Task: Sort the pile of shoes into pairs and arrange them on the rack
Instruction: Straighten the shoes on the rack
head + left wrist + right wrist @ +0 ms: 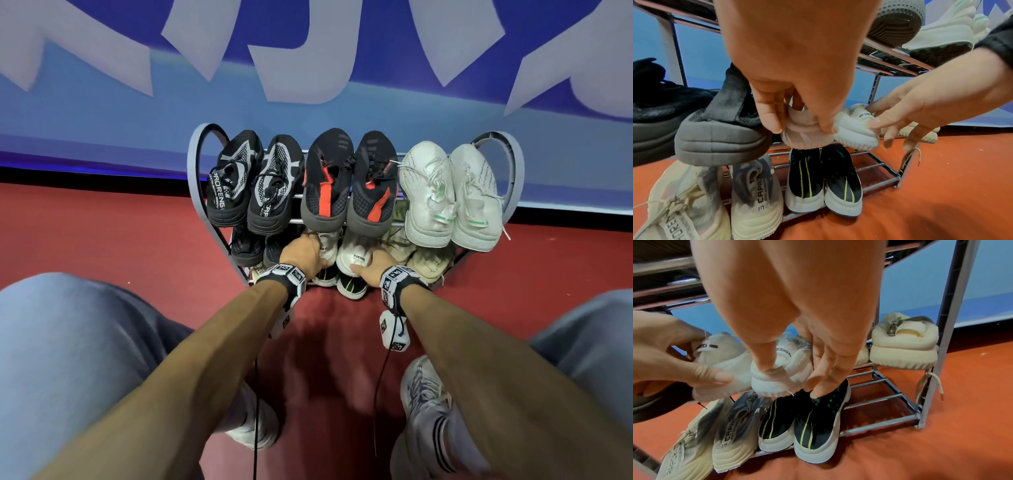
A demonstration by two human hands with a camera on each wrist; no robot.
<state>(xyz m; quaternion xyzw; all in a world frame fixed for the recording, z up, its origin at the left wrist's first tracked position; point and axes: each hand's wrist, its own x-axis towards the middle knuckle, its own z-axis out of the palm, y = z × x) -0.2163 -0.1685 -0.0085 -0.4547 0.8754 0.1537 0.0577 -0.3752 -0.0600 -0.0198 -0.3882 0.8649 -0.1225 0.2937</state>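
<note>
I've got my left hand pinching the heel of one white sneaker and my right hand pinching the heel of its mate, both on the rack's middle shelf. They look light and soft; the padded heel collar squashes, so the heel seems the best place to grip.

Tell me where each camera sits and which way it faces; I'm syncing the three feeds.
Head: looks down and forward at the rack; both forearms, knees, feet show.
Left wrist: along the left hand, pinching a white shoe.
Right wrist: along the right hand, gripping its mate.
Both wrist views share the black-and-lime pair.
</note>
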